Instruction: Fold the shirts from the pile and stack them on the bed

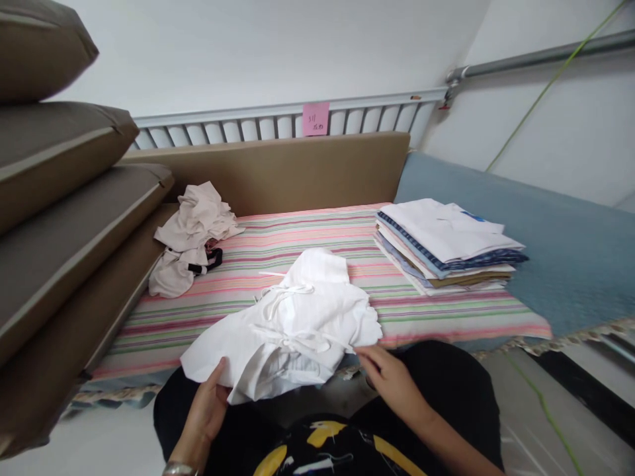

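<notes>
A crumpled white garment with thin ties (292, 320) lies at the near edge of a striped sheet (307, 238). My left hand (211, 400) grips its lower left corner, thumb on top of the cloth. My right hand (389, 377) is at the garment's right edge, fingers pinched on the fabric near a tie end. Both hands rest over my lap in dark clothes.
A stack of folded clothes (446, 248) sits at the right on the striped sheet. A heap of beige clothes with a black strap (191, 238) lies at the left. Brown cushions (59, 198) are piled on the left. A blue blanket (546, 244) covers the right side.
</notes>
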Demonstrator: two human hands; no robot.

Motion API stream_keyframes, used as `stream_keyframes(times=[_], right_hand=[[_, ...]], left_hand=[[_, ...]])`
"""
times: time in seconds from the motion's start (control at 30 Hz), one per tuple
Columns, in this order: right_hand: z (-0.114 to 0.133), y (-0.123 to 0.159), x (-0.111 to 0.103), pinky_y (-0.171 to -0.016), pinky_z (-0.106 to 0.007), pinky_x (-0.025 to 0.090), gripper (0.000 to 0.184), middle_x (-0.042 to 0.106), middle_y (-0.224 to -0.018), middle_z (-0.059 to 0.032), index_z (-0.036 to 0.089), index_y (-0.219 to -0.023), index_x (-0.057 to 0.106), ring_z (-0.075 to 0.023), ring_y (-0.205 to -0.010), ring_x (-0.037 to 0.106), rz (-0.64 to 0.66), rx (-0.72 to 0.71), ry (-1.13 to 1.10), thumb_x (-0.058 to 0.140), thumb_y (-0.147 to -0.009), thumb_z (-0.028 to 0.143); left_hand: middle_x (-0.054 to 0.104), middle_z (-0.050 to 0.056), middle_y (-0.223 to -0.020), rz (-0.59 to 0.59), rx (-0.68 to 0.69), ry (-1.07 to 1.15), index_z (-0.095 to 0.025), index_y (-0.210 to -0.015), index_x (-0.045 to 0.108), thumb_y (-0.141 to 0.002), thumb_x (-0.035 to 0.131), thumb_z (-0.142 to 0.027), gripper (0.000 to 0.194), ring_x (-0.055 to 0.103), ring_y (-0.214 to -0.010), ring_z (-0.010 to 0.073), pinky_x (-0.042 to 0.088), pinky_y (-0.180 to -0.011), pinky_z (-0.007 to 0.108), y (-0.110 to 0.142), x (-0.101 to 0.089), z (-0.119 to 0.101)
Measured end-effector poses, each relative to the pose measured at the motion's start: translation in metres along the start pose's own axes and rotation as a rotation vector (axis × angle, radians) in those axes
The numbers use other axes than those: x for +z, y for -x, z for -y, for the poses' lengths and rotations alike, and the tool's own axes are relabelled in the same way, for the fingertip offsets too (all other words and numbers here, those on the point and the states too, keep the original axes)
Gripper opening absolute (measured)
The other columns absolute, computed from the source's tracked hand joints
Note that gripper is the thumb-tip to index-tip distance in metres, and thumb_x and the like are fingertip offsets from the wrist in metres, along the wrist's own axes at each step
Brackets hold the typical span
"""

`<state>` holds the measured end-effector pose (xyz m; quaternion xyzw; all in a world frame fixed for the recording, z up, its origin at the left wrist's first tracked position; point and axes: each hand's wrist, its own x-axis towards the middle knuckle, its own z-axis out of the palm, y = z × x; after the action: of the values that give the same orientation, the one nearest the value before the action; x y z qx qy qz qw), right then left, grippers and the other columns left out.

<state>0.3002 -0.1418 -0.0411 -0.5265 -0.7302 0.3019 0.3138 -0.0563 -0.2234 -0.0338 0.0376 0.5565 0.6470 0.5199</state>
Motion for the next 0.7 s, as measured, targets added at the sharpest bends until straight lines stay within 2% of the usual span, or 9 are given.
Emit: stream_keyframes(times=[0.07, 0.13, 0.17, 0.27, 0.33, 0.4, 0.47, 0.6, 0.7], right_hand=[[-0.004, 0.006, 0.021, -0.081, -0.04, 0.05, 0.028, 0.069, -0.095, -0.009, 0.021, -0.096, 0.066, -0.0253, -0.088, 0.064, 0.177, 0.237, -0.08, 0.051, -0.078, 0.037], [-0.008, 0.005, 0.039, -0.072, -0.039, 0.052, 0.038, 0.068, -0.098, -0.0103, 0.019, -0.103, 0.063, -0.0259, -0.085, 0.065, 0.287, 0.479, -0.224, 0.056, -0.073, 0.042], [-0.009, 0.002, 0.046, -0.07, -0.038, 0.052, 0.042, 0.067, -0.101, -0.01, 0.02, -0.107, 0.061, -0.0254, -0.087, 0.065, 0.318, 0.551, -0.321, 0.058, -0.072, 0.044], [-0.002, -0.009, 0.055, -0.076, -0.034, 0.05, 0.045, 0.067, -0.103, -0.0076, 0.019, -0.101, 0.062, -0.0226, -0.095, 0.062, 0.327, 0.549, -0.586, 0.064, -0.068, 0.049], [0.009, -0.014, 0.051, -0.075, -0.032, 0.049, 0.044, 0.069, -0.093, -0.0076, 0.016, -0.091, 0.065, -0.0204, -0.087, 0.064, 0.307, 0.502, -0.667, 0.066, -0.067, 0.052], [0.022, -0.015, 0.039, -0.069, -0.031, 0.049, 0.045, 0.069, -0.082, -0.0074, 0.014, -0.086, 0.066, -0.0189, -0.074, 0.063, 0.299, 0.485, -0.704, 0.066, -0.066, 0.054], [0.036, -0.014, 0.021, -0.067, -0.032, 0.049, 0.045, 0.069, -0.08, -0.0071, 0.015, -0.088, 0.067, -0.0194, -0.071, 0.063, 0.289, 0.473, -0.75, 0.067, -0.066, 0.055], [0.067, -0.013, -0.03, -0.077, -0.038, 0.05, 0.043, 0.07, -0.092, -0.0096, 0.018, -0.097, 0.067, -0.0241, -0.085, 0.064, 0.238, 0.41, -0.882, 0.065, -0.071, 0.052], [0.088, -0.011, -0.074, -0.079, -0.043, 0.05, 0.048, 0.07, -0.096, -0.0129, 0.018, -0.102, 0.066, -0.0291, -0.09, 0.064, 0.121, 0.365, -0.869, 0.064, -0.069, 0.053]], left_hand=[[0.07, 0.01, -0.1, -0.002, 0.005, 0.012, -0.013, -0.113, 0.058, -0.08, 0.059, -0.018, 0.033, 0.068, -0.087, 0.0208, 0.059, -0.073, 0.029, 0.002, -0.001, 0.0], [0.07, 0.01, -0.101, -0.003, 0.016, 0.007, -0.014, -0.113, 0.058, -0.08, 0.059, -0.018, 0.034, 0.068, -0.086, 0.0206, 0.059, -0.072, 0.029, 0.004, -0.001, -0.001], [0.07, 0.009, -0.101, -0.002, 0.02, 0.0, -0.015, -0.113, 0.058, -0.079, 0.061, -0.018, 0.034, 0.068, -0.085, 0.0206, 0.059, -0.071, 0.029, 0.006, -0.001, -0.001], [0.07, 0.007, -0.103, 0.01, 0.018, -0.015, -0.018, -0.113, 0.058, -0.077, 0.063, -0.02, 0.037, 0.068, -0.085, 0.0208, 0.059, -0.069, 0.03, 0.014, -0.002, -0.005], [0.069, 0.006, -0.104, 0.034, 0.02, -0.015, -0.019, -0.114, 0.058, -0.077, 0.063, -0.022, 0.037, 0.068, -0.087, 0.021, 0.059, -0.07, 0.03, 0.021, -0.002, -0.01], [0.068, 0.007, -0.107, 0.061, 0.033, -0.011, -0.02, -0.115, 0.058, -0.079, 0.061, -0.023, 0.037, 0.067, -0.091, 0.0217, 0.058, -0.074, 0.031, 0.029, -0.002, -0.016], [0.067, 0.008, -0.11, 0.085, 0.053, -0.016, -0.02, -0.116, 0.058, -0.079, 0.06, -0.024, 0.037, 0.065, -0.097, 0.0231, 0.057, -0.077, 0.032, 0.037, -0.001, -0.023], [0.067, 0.008, -0.11, 0.151, 0.05, 0.01, -0.019, -0.116, 0.059, -0.078, 0.061, -0.028, 0.039, 0.062, -0.103, 0.026, 0.055, -0.083, 0.035, 0.054, 0.014, -0.04], [0.069, 0.008, -0.104, 0.214, 0.073, 0.071, -0.018, -0.116, 0.059, -0.075, 0.062, -0.032, 0.043, 0.06, -0.105, 0.0296, 0.054, -0.086, 0.038, 0.076, 0.033, -0.056]])
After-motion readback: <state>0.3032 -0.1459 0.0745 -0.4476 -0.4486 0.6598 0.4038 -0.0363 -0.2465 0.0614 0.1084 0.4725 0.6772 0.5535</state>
